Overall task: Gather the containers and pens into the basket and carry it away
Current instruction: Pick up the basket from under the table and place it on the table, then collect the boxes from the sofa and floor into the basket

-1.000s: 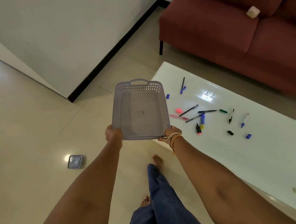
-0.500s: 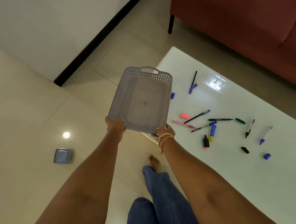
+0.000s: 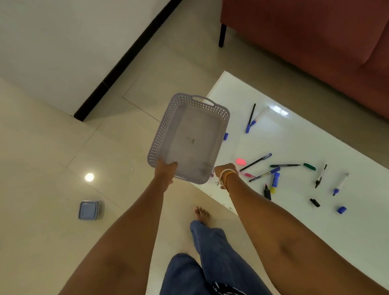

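Observation:
An empty lilac lattice basket [image 3: 162, 131] hangs in the air over the left corner of the white table [image 3: 310, 243]. My left hand [image 3: 165, 171] grips its near edge. My right hand [image 3: 225, 171] is just off the basket's near right corner, above the table edge by a pink pen [image 3: 248, 175]; its fingers are hidden. Several pens and markers lie scattered on the table, among them a black-and-blue pen [image 3: 255, 162], a blue-yellow highlighter [image 3: 275, 182] and a white marker [image 3: 340, 184], with loose caps. A small blue-lidded container [image 3: 89, 210] sits on the floor at the left.
A dark red sofa [image 3: 319, 35] stands behind the table, its black leg [image 3: 220, 36] near the table's far corner. A white wall with a black skirting [image 3: 122, 58] runs at the upper left. My bare foot [image 3: 201, 214] is by the table's near edge.
The basket has swung left and tilted, held now at its near edge by the left hand. The right hand has come off its corner. The view has dropped toward the floor and table.

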The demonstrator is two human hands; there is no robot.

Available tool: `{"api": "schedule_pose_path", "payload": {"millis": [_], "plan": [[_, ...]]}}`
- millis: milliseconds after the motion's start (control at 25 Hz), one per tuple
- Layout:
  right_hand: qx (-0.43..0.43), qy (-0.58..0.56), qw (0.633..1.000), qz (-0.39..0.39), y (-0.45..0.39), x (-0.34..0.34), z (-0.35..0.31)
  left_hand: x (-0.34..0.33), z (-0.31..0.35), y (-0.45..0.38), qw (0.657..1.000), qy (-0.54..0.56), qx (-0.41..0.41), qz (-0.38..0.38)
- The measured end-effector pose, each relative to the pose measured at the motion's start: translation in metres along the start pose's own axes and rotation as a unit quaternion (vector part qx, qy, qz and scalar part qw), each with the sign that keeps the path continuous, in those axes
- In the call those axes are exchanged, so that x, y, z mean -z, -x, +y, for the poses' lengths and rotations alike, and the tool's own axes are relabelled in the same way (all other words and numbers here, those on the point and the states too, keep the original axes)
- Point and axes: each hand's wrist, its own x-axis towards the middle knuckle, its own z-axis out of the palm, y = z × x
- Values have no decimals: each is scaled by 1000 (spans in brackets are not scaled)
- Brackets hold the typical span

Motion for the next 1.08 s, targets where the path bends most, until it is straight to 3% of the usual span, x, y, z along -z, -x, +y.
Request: {"api": "schedule_pose_path", "payload": {"millis": [160, 360, 640, 800, 1080], "plan": [[122, 192, 972, 59, 48, 6, -60, 25, 44, 26, 956, -243, -165, -20], [237, 343, 905, 79, 81, -19, -136, 86, 105, 19, 919, -317, -231, -38], [264, 330, 896, 136, 92, -75, -256, 188, 202, -43, 853, -401, -331, -40], [249, 315, 903, 150, 90, -98, -306, 235, 247, -79, 844, -407, -347, -34], [247, 283, 911, 170, 62, -93, -408, 242, 342, -133, 807, -436, -395, -55]]}}
